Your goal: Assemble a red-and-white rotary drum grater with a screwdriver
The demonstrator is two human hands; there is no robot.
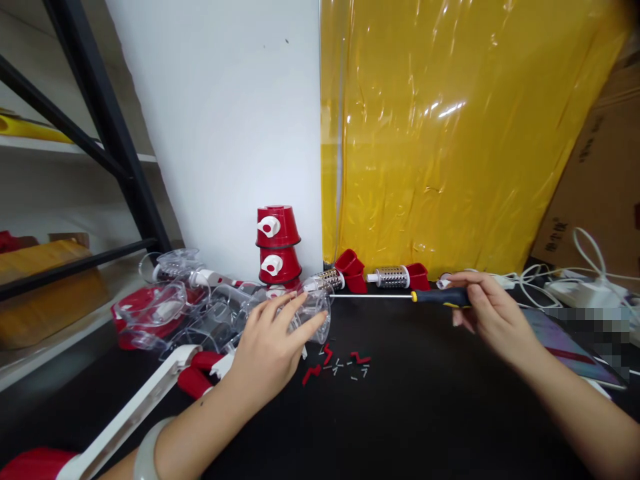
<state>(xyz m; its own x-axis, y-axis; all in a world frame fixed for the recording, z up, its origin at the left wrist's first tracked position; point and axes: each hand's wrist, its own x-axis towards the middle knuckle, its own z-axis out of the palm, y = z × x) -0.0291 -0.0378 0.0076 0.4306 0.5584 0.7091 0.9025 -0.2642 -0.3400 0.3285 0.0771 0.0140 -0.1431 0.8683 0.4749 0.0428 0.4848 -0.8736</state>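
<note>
My right hand (484, 308) is closed around the dark handle of a screwdriver (440, 297) with yellow bands. Its long thin shaft lies level and points left, the tip reaching behind or beside my left fingers. Over a clear plastic part (321, 321) my left hand (275, 340) curls with its fingers apart, gripping it from above; the palm side is hidden. Small red plastic pieces (361, 359) and several screws (337, 366) lie on the black table just right of that hand.
Clear plastic parts (215, 313) and a red base (130, 310) crowd the left. Two stacked red housings (278, 227) stand behind. Metal grater drums (391, 277) lie at the back. A long white arm (135, 407) extends front left. White cables (535, 277) and a tablet (565, 343) are right.
</note>
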